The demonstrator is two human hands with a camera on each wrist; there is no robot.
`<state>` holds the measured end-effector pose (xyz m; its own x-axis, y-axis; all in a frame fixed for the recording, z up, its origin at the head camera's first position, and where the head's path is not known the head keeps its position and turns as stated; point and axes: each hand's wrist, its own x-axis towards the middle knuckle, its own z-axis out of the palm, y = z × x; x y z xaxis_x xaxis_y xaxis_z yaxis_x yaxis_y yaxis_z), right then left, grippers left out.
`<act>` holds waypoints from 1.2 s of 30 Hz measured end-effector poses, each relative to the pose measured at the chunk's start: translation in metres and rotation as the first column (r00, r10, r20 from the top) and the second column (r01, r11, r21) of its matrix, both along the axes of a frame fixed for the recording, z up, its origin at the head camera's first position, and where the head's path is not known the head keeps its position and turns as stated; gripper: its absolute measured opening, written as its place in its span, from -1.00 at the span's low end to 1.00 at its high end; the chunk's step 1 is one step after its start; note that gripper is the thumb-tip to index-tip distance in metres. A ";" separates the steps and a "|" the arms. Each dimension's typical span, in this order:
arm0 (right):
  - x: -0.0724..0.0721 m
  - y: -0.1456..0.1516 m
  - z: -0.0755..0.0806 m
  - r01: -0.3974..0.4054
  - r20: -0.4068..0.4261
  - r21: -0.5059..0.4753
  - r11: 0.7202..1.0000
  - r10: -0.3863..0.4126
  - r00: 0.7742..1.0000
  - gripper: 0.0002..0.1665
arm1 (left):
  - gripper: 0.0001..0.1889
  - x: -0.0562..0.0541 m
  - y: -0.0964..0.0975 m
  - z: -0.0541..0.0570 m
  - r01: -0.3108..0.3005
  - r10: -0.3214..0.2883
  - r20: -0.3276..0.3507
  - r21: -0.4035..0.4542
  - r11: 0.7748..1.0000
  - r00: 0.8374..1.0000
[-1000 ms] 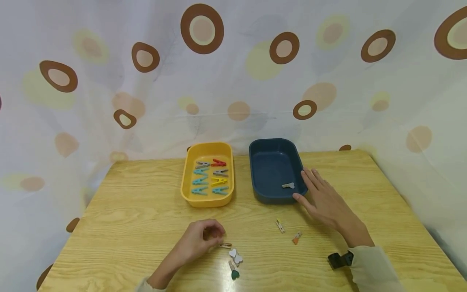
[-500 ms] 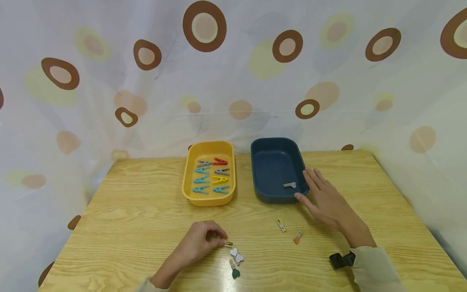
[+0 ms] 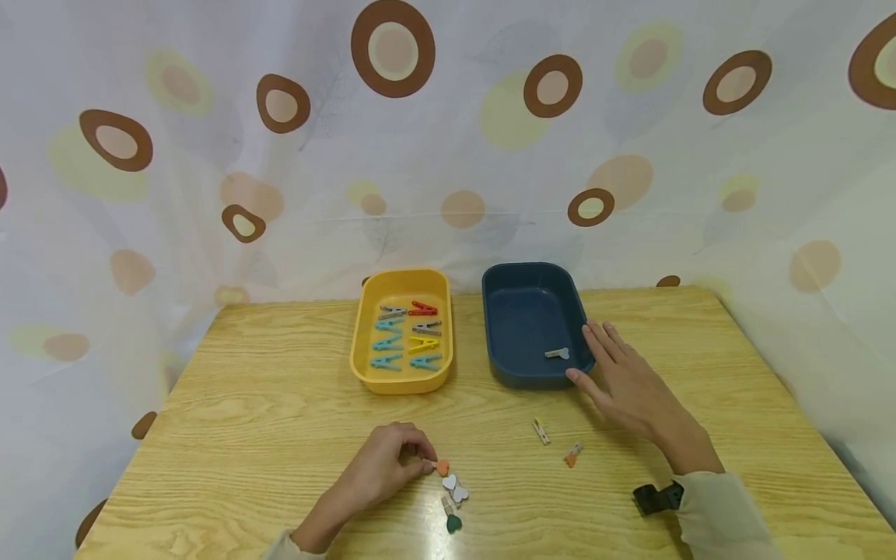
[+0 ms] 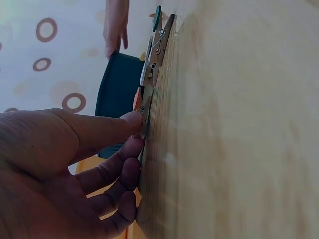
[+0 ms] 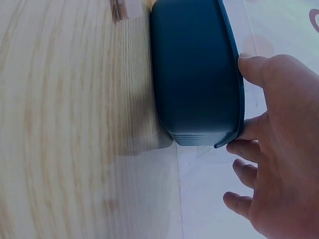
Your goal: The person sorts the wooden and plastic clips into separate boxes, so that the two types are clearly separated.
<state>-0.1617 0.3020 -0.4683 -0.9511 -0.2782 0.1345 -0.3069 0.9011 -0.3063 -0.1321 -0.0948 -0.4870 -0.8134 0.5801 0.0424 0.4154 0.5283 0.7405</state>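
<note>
My left hand pinches a small wooden clothespin with an orange heart between thumb and index finger, low at the tabletop. In the left wrist view the thumb presses near the clip's tail end, and the orange heart points away from the palm. Right beside it lie clothespins with white hearts and one with a green heart. My right hand rests on the blue bin's near right corner, thumb and straight fingers touching the rim. Inside the blue bin lies one clothespin with a pale heart.
A yellow bin left of the blue one holds several plastic clips in two columns. Between the hands lie a clothespin with a yellow tip and another orange-heart clothespin. A patterned cloth hangs behind the table.
The clothespin at my left fingers has turned from lying on its side to showing its orange heart upward. My right hand has stayed on the blue bin.
</note>
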 end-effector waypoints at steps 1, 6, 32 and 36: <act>0.000 0.000 0.000 -0.001 0.002 -0.001 1.000 0.001 1.000 0.00 | -0.88 0.000 0.000 0.000 -0.003 0.003 0.000 0.002 1.000 1.000; 0.000 0.001 -0.001 -0.005 0.001 0.005 1.000 0.005 1.000 0.00 | -0.91 0.000 0.001 0.001 -0.018 0.018 0.004 0.018 1.000 1.000; 0.001 0.004 0.001 -0.013 -0.015 0.011 1.000 0.013 1.000 0.00 | -0.97 -0.023 0.039 0.031 -0.050 0.060 -0.078 0.124 0.991 0.995; 0.000 0.003 -0.001 -0.007 -0.013 0.016 1.000 0.007 1.000 0.00 | -0.96 -0.030 0.054 0.041 -0.049 0.066 -0.107 0.158 0.986 0.992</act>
